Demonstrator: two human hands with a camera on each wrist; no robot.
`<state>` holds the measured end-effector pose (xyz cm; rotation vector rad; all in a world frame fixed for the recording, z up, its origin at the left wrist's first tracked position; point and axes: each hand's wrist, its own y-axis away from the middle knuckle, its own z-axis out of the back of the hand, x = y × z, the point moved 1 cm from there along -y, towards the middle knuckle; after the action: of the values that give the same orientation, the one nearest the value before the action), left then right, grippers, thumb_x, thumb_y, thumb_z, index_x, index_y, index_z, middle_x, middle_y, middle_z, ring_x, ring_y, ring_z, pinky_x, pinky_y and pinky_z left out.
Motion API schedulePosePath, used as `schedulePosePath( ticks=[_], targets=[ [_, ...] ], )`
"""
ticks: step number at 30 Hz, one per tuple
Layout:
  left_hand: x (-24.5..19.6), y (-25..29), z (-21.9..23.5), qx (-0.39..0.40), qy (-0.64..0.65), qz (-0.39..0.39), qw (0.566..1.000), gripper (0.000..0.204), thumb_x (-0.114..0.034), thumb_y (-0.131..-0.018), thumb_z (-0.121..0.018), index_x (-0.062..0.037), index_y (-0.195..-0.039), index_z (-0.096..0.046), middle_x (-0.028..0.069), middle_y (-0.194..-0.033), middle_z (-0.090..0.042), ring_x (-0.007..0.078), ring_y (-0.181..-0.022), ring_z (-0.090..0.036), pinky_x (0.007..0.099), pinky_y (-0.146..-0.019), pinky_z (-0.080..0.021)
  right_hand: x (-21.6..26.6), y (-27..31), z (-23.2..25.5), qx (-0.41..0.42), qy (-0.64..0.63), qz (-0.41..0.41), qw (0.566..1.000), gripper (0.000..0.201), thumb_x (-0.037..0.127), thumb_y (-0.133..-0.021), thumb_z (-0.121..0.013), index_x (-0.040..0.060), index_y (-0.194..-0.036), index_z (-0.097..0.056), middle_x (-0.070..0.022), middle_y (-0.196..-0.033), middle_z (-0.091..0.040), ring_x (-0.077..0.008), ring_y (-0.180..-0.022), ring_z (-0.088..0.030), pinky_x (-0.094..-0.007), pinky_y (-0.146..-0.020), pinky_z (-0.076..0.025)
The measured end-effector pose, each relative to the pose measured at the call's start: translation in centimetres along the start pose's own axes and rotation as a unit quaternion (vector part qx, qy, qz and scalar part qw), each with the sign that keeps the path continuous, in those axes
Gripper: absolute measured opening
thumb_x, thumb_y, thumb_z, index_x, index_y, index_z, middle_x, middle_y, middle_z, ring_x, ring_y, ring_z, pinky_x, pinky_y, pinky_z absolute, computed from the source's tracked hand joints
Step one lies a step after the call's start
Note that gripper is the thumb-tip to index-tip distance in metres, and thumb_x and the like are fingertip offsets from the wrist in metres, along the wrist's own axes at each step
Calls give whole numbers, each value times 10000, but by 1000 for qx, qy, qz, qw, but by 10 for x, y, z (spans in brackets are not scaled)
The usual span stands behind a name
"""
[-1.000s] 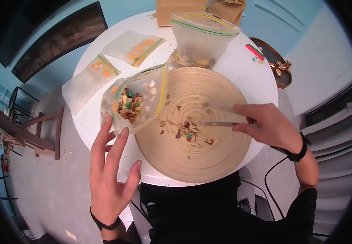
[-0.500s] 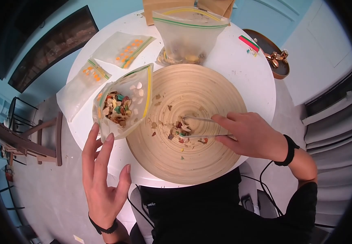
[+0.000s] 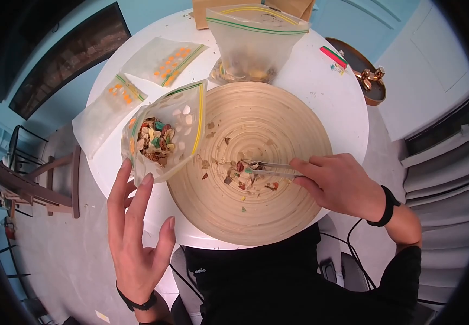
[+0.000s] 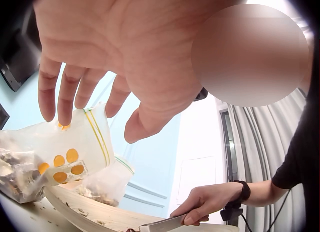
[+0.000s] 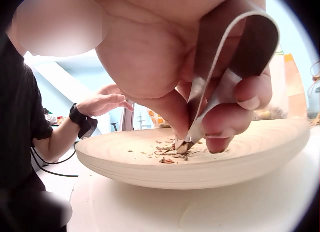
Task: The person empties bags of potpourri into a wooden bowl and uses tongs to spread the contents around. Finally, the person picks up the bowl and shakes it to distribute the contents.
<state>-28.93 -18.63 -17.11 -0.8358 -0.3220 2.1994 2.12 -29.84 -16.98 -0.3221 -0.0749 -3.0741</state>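
Note:
My right hand (image 3: 344, 185) pinches a pair of metal tongs (image 5: 260, 39) between thumb and fingers. Its tips are close together at a small pile of dried potpourri pieces (image 3: 241, 172), brown with bits of green and red, on a round wooden plate (image 3: 256, 225). Left of the plate stands an open zip bag (image 3: 183, 149) with orange dots, partly filled with mixed potpourri. My left hand (image 3: 137, 238) is spread with straight fingers, its fingertips right at the bag's near lower edge; in the left wrist view its palm (image 4: 130, 47) shows above the bag.
A larger upright zip bag (image 3: 256, 46) with potpourri in its bottom stands behind the plate. Two flat zip bags, one at the back (image 3: 164, 59) and one at the left (image 3: 104, 116), lie on the white table (image 3: 337, 116). Paper bags (image 3: 294, 8) stand at the far edge.
My right hand has brought the tongs to the pile, and their spread arms have closed together on pieces there. The left hand keeps its place by the bag. The view shifted slightly.

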Motion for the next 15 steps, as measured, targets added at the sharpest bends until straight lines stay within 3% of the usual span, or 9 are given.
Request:
schedulePosePath(
  ticks=[4,6,12,15],
  targets=[
    [0,0,1,-3,8,-4,1000,665,2,-758,-703,-73,-1408,-582,247,-1531,-430,399,-1216,-572,444,-943,-526,-2,3,3,-31,19,12,999,242,218,-937,-679,80,-1136,-669,-78,-694,-631,-288,-627,-650,-399,-555,-496],
    [-1,2,2,21,3,30,999,600,-109,-824,-664,-53,-1413,-564,232,-1533,-447,413,-1392,-458,506,-1132,-380,-4,4,8,-43,17,6,999,231,210,-931,-685,82,-1123,-673,-79,-698,-635,-290,-624,-646,-400,-555,-496],
    [-2,-1,2,19,26,25,999,639,-55,-787,-678,-55,-1415,-563,223,-1534,-448,385,-1275,-542,472,-1075,-439,15,-8,53,-100,14,19,995,223,178,-903,-714,80,-1099,-667,-84,-683,-622,-303,-608,-626,-404,-533,-477],
    [-3,-1,1,16,30,20,999,656,-23,-775,-692,-61,-1417,-563,215,-1539,-442,369,-1253,-558,444,-1052,-466,34,-35,63,-153,-1,100,983,272,142,-886,-735,54,-1135,-667,-92,-672,-578,-299,-596,-598,-385,-539,-458]
  ],
)
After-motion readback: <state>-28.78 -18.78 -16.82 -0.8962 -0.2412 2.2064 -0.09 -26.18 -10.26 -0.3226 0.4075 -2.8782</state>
